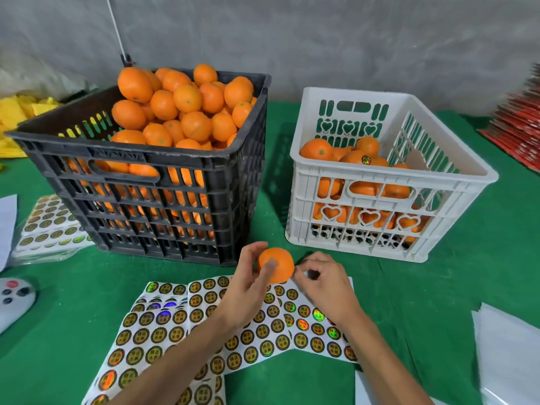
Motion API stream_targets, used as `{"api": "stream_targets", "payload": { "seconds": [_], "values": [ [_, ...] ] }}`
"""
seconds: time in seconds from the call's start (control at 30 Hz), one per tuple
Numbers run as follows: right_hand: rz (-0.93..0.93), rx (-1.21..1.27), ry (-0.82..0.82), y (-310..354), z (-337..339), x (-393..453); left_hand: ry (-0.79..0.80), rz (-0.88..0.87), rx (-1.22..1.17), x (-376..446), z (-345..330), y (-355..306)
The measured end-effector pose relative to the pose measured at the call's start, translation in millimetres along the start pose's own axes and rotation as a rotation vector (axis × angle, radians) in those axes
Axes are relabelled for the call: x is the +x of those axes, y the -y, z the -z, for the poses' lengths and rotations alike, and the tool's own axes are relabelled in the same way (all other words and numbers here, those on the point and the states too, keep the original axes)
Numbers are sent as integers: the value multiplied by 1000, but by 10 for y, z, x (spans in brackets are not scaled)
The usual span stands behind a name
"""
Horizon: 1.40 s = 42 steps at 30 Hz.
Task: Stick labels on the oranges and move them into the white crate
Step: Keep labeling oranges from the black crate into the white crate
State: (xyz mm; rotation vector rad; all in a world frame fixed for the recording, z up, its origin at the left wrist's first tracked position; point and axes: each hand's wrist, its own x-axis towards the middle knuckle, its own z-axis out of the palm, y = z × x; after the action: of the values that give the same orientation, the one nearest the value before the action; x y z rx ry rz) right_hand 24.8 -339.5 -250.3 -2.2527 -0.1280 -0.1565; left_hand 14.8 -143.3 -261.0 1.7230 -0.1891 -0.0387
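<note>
An orange is held in the left hand, right hand fingers curled beside it, white crate partly filled, black crate heaped.

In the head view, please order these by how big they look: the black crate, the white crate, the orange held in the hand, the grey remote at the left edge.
1. black crate
2. white crate
3. grey remote, partly cut off by the frame, so unsure
4. orange, held by the left hand; it looks about the remote's size

round labels bear print too small to read.
</note>
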Motion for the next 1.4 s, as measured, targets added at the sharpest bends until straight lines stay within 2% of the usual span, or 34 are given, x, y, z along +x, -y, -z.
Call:
{"api": "stream_targets", "payload": {
  "seconds": [0.23, 0.37, 0.5, 0.6, 0.73, 0.8, 0.9, 1.0, 1.13, 1.3, 1.4],
  "values": [
    [-28, 6, 8, -33, -18, 23, -6, -10, 84, -23, 2, -9],
    [20, -25, -142, -21, 8, 0, 1, 5, 93, -5, 17, 36],
    [226, -189, -348, 127, 29, -40, 27, 28, 86, 22, 21, 68],
    [416, -198, -312, 250, -73, -88, 19, 11, 78, 35, 11, 48],
    [476, -102, -228, 251, -103, -115, 16, 53, -95, 73, 18, -7],
    [460, -31, -243, 227, -89, -123, 11, 46, -134, 112, 30, -97],
    [358, 105, -363, 198, -67, -120, -43, -33, -143, 208, 44, -376],
    [307, 114, -449, 146, -73, -92, -77, -182, -98, 342, 38, -877],
    [200, 83, -433, 120, -93, -79, -126, -321, -55, 640, -88, -1617],
    [138, 42, -373, 121, -80, -85, -179, -430, 258, 1049, -390, -2129],
    [125, 55, -374, 120, -71, -78, -121, -401, 493, 1204, -507, -2249]
  ]
}}
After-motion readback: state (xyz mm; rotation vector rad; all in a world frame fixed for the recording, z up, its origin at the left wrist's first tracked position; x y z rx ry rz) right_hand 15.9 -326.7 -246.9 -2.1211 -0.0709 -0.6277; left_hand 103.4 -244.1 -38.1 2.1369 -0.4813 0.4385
